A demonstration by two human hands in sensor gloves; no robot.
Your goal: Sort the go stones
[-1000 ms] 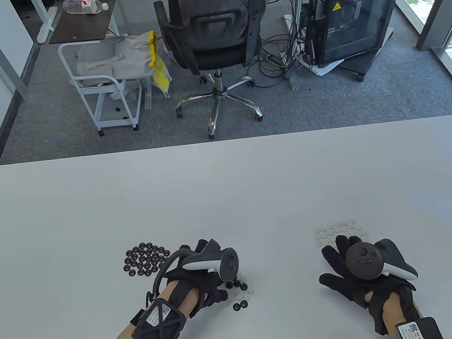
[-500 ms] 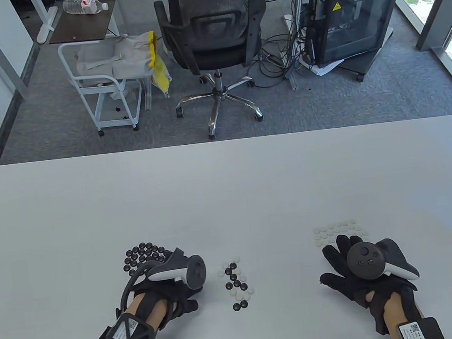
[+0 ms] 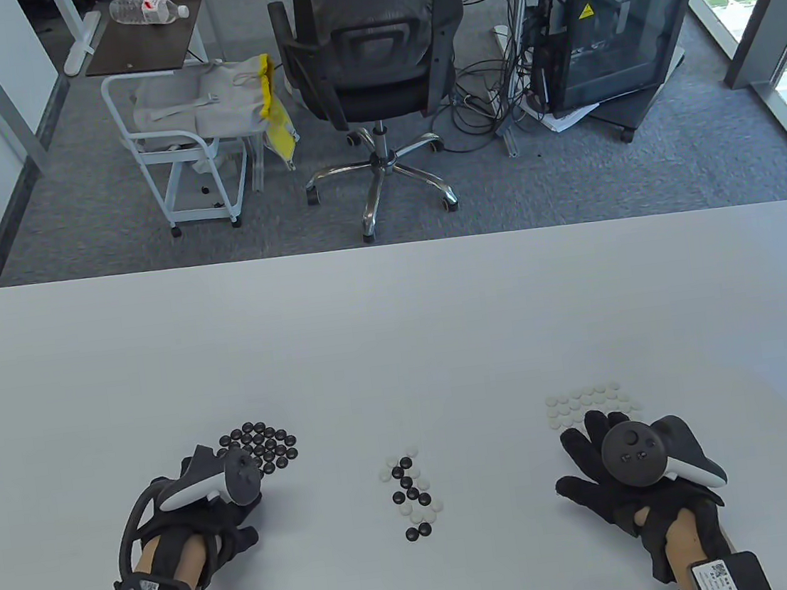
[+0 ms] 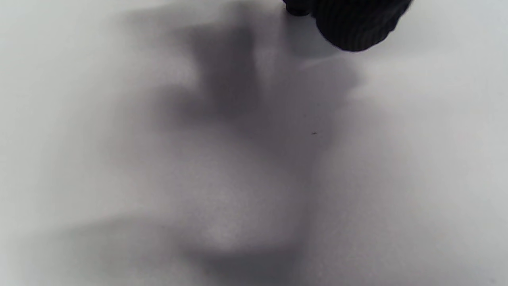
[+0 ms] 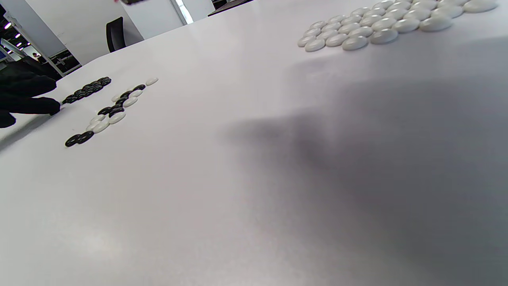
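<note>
Change: the left hand (image 3: 206, 519) has drawn back from the mixed stones (image 3: 411, 493), which it covered a second ago, and now sits at the near edge of the black pile (image 3: 260, 450). The mixed stones now lie fully uncovered.
Left hand: knuckles bent, fingers tucked under the tracker (image 3: 208, 481). I cannot tell whether they pinch a stone.
Right hand (image 3: 606, 480): unmoved, flat on the table (image 3: 399, 337), fingers spread and straight, holding nothing.
White pile (image 3: 590, 403): just beyond the right hand's fingertips, touching or nearly so.
Mixed stones: a short column of black and white pieces between the two hands, apart from both.
Left wrist view: only a dark gloved fingertip (image 4: 353, 24) at the top edge, above bare table and its shadow; no pile shows.
Right wrist view: a low look across the table, showing the white pile (image 5: 381, 24) up close, the mixed stones (image 5: 109, 113) beyond, and the left hand's fingertips (image 5: 37, 105) resting on the table beside the black pile (image 5: 87, 89).
</note>
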